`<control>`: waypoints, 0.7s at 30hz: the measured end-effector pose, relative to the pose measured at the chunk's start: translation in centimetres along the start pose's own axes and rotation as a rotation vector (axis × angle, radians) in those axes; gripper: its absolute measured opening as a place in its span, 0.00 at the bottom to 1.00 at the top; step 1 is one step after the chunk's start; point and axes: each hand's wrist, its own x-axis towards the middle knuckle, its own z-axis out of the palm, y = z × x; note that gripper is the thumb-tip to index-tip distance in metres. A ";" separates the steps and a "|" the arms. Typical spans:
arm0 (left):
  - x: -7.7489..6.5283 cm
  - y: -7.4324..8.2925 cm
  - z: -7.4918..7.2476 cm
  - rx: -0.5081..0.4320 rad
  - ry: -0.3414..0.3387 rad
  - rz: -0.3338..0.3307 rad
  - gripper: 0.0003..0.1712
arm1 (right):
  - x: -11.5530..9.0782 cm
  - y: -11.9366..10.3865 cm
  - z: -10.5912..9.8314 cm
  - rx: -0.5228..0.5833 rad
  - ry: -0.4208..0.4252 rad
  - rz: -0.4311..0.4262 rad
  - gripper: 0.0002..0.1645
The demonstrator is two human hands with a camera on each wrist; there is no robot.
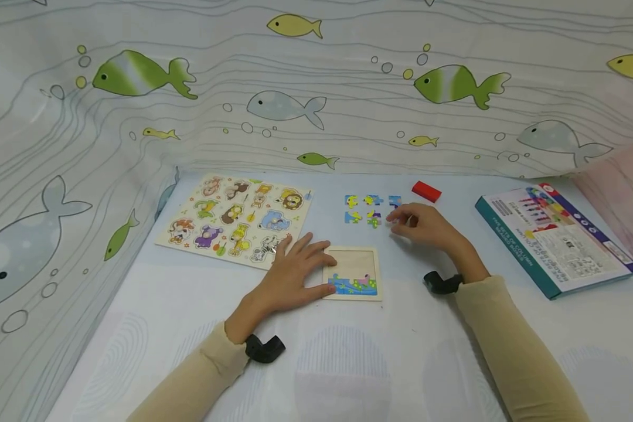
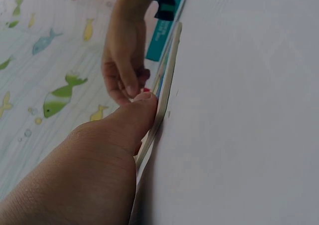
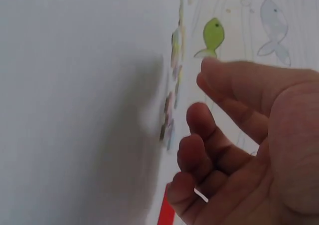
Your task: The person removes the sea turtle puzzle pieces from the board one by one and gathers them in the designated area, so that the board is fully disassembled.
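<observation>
A small wooden puzzle tray (image 1: 353, 249) lies before me with several joined pieces (image 1: 353, 285) along its bottom; the upper part shows bare wood. My left hand (image 1: 295, 275) rests with spread fingers at the tray's left side, the thumb on its lower left frame. In the left wrist view the thumb lies against the tray's edge (image 2: 169, 75). Beyond the tray, loose jigsaw pieces (image 1: 352, 217) are laid out in two rows. My right hand (image 1: 419, 225) hovers beside their right end, fingers loosely bent and nothing between them. It partly covers the rightmost piece (image 1: 395, 200).
At the left lies an animal puzzle board (image 1: 190, 206), its near right corner behind my left hand. A red block (image 1: 426, 191) sits past my right hand, and a flat teal-edged box (image 1: 559, 240) lies at the right. A fish-patterned curtain (image 1: 348, 70) hangs behind.
</observation>
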 end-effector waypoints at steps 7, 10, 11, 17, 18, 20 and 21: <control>0.1 0.0 -0.1 0.000 -0.007 -0.003 0.29 | -0.4 -2.9 1.6 -0.007 -0.155 -0.184 0.14; 0.1 0.0 -0.2 -0.001 -0.011 -0.005 0.29 | -0.6 -4.3 2.5 0.007 -0.226 -0.248 0.12; 0.1 0.0 -0.2 -0.001 -0.013 -0.006 0.30 | -0.8 -4.7 2.8 0.017 -0.254 -0.258 0.12; -0.1 0.2 -0.3 -0.004 -0.037 -0.007 0.35 | -1.7 -6.8 4.0 0.045 -0.385 -0.316 0.13; -0.1 0.2 -0.4 -0.003 -0.039 -0.003 0.36 | -1.9 -7.1 4.1 0.038 -0.396 -0.334 0.14; -0.1 0.2 -0.5 0.001 -0.038 0.009 0.38 | -2.1 -7.6 4.4 0.024 -0.413 -0.355 0.15; -0.1 0.2 -0.5 0.006 -0.035 0.015 0.38 | -2.2 -7.8 4.6 0.014 -0.417 -0.362 0.15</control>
